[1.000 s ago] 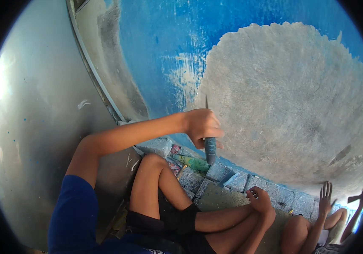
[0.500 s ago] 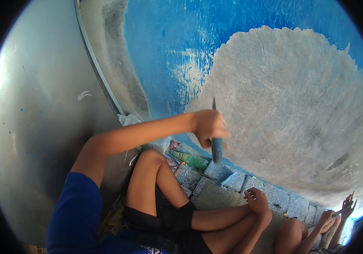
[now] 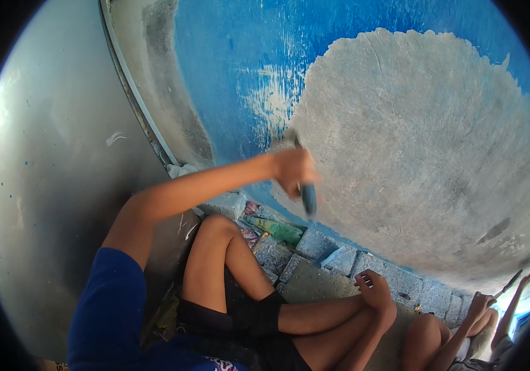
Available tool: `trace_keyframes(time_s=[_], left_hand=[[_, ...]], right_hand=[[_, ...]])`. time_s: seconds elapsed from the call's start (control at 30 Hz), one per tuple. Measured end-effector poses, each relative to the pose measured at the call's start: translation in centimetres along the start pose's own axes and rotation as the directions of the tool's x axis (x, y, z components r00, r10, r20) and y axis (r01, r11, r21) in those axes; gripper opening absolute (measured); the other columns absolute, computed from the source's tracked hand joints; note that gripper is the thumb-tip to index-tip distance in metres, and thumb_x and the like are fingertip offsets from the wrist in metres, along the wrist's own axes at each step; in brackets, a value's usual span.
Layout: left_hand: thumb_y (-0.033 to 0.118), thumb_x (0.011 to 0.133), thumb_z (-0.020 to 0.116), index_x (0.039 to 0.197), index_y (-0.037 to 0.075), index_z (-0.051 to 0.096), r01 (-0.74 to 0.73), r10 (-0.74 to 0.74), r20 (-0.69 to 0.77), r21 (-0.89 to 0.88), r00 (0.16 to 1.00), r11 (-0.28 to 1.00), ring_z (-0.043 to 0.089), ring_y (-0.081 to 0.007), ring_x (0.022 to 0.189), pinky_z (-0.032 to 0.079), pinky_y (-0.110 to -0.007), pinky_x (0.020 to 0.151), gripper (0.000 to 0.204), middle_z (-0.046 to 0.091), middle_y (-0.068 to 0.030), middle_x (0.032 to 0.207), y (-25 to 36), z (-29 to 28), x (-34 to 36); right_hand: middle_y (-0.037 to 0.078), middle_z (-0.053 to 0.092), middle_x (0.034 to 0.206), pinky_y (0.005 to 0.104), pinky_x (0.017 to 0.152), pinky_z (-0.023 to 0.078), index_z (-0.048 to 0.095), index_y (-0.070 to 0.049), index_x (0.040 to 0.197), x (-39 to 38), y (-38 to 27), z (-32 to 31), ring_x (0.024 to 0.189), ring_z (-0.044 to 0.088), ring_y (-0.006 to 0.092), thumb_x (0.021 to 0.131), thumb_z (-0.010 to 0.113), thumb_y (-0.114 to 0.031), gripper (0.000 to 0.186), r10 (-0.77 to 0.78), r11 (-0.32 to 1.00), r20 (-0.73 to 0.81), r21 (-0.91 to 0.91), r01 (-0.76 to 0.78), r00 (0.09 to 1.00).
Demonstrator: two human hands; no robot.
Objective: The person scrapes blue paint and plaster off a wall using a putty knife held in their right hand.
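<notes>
My left hand (image 3: 294, 171) is closed around the dark handle of a paint scraper (image 3: 309, 201), with my arm stretched across in front of me. The scraper's blade points up toward the wall and is smeared by motion, so I cannot tell whether it touches. Behind it is the wall (image 3: 413, 142), where a large bare grey patch meets blue paint and a scratched whitish area. My right hand (image 3: 377, 290) rests by my right knee. Its fingers are loosely curled and slightly apart, with nothing visible in them.
On the left stands a large smooth metal panel (image 3: 61, 185). Grey paving blocks (image 3: 314, 243) run along the wall's foot, with a green crumpled wrapper (image 3: 277, 230) and a blue scrap (image 3: 331, 256) on them. At lower right another person's hand (image 3: 480, 304) holds a thin tool.
My left hand has moved slightly up and left with the scraper, which has tilted. My right hand stays by the knee. The other person's free hand has risen and spread.
</notes>
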State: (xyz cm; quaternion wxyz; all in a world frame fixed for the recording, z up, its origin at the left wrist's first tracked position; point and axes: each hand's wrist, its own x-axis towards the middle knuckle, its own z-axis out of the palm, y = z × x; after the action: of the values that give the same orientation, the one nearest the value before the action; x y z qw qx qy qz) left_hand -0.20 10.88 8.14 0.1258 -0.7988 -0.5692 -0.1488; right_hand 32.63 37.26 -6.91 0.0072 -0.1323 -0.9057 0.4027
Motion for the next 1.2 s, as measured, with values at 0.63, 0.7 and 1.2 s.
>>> trace_keyframes(time_s=[0.63, 0.7, 1.2], left_hand=[[0.021, 0.06, 0.078, 0.079, 0.014, 0.069, 0.04, -0.037, -0.031, 0.11, 0.999, 0.993, 0.061, -0.0267, 0.049, 0.048, -0.036, 0.046, 0.022, 0.056, -0.0023, 0.052, 0.6, -0.6, -0.1], [0.021, 0.062, 0.077, 0.078, 0.015, 0.069, -0.091, 0.095, -0.037, 0.087, 0.995, 0.992, 0.059, -0.0248, 0.048, 0.046, -0.036, 0.045, 0.019, 0.053, -0.0013, 0.051, 2.4, 0.4, 1.4], [0.021, 0.054, 0.075, 0.072, 0.014, 0.058, -0.188, 0.187, 0.013, 0.062, 0.982, 0.98, 0.062, -0.0263, 0.052, 0.048, -0.04, 0.047, 0.026, 0.059, -0.0034, 0.058, 4.1, 0.1, 2.5]], right_hand=[[0.013, 0.074, 0.08, 0.036, 0.067, 0.057, 0.07, -0.003, 0.099, 0.0, -0.2, 0.0, 0.073, 0.073, 0.025, 0.093, 0.067, -0.02, 0.018, -0.004, 1.0, -0.01, 0.026, 0.004, 1.0], [0.013, 0.074, 0.08, 0.0362, 0.067, 0.057, 0.07, -0.003, 0.099, -0.2, 0.4, -0.8, 0.073, 0.073, 0.0255, 0.093, 0.067, -0.021, 0.019, 0.011, 1.0, -0.02, 0.003, -0.011, 1.0], [0.015, 0.074, 0.081, 0.0374, 0.066, 0.057, 0.07, -0.002, 0.098, 0.2, 0.4, -0.1, 0.074, 0.073, 0.027, 0.093, 0.068, -0.023, 0.022, 0.02, 1.0, 0.011, -0.006, -0.02, 1.0]])
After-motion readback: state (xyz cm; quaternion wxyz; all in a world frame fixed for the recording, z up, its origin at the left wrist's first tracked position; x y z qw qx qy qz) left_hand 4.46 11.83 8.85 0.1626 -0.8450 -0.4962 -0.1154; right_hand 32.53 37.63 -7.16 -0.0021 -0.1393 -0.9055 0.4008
